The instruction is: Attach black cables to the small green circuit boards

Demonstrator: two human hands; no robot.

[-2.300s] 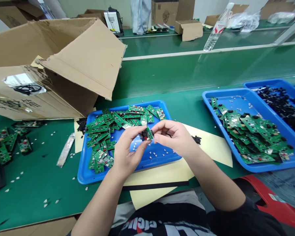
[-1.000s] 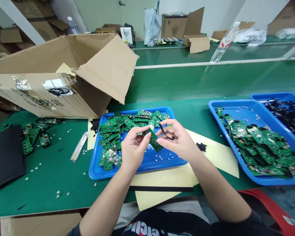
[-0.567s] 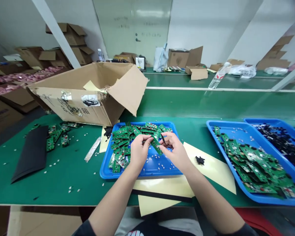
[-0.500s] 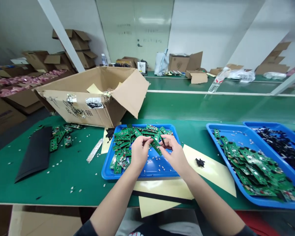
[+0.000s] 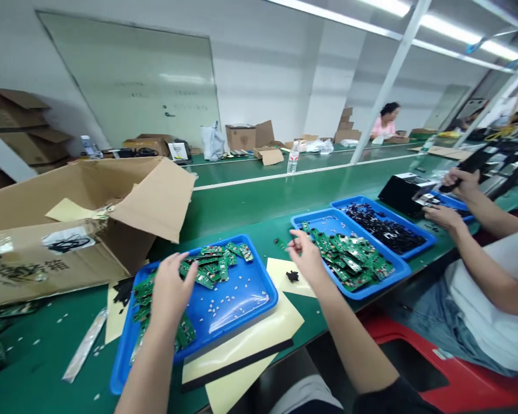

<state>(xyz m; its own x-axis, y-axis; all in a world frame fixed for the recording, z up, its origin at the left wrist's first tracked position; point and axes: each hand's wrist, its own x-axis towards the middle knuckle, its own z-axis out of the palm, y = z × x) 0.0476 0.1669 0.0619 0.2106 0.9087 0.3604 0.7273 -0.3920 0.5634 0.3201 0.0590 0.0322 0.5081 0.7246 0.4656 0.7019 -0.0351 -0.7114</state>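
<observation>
My left hand [image 5: 172, 287] is over the left side of a blue tray [image 5: 233, 325], thumb and fingers apart, above green circuit boards [image 5: 209, 265] heaped there. Small white bits lie scattered on the tray's floor. At the left rim of a second blue tray [image 5: 349, 296], my right hand [image 5: 306, 256] pinches a small green circuit board [image 5: 280, 244] that sticks out to the left of the fingertips. That second tray bears a pile of similar boards [image 5: 349, 261]. Below my right hand, a clump of black pieces [image 5: 292, 276] rests on a cream sheet [image 5: 276, 270].
A large open cardboard box [image 5: 82, 230] stands at left. Cream sheets [image 5: 242, 339] with a black strip lie before the near tray. Farther right is a blue tray of black parts [image 5: 384, 227]. A co-worker [image 5: 492, 276] on a red chair handles black items beside a black box [image 5: 403, 192].
The view has swung right, bringing a co-worker into sight. My hands have parted: the right has moved with a board to the second tray, while the left has let go over the first.
</observation>
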